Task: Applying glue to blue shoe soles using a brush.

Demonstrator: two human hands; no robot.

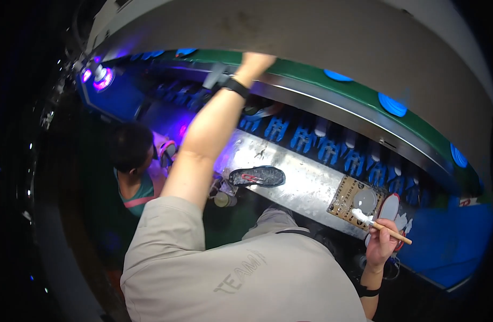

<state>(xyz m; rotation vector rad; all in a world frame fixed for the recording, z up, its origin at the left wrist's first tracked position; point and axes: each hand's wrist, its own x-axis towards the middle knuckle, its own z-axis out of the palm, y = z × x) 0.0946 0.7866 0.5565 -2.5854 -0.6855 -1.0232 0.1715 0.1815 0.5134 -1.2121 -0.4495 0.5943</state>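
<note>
My left hand (255, 63) reaches far forward to the green belt below the broad grey hood; its fingers are hidden and blurred. In my right hand (382, 244) is a brush (388, 231) with a light wooden handle and a head coated in white. Beside that hand, at the right end of the metal bench, stand red-edged pale shoe soles (389, 206). A dark shoe sole (257, 176) with a red middle lies on the bench, its upper side glistening. Close to the brush head, a round grey patch (366, 199) shows on a printed cardboard sheet (346, 201).
The metal bench (305, 180) runs across in front of me. Behind it stands a row of blue holders (302, 139). Blue round pieces (392, 104) sit along the green belt (295, 70) under the grey hood (321, 37). Another person (134, 161) works at the left, near purple lamps (101, 79).
</note>
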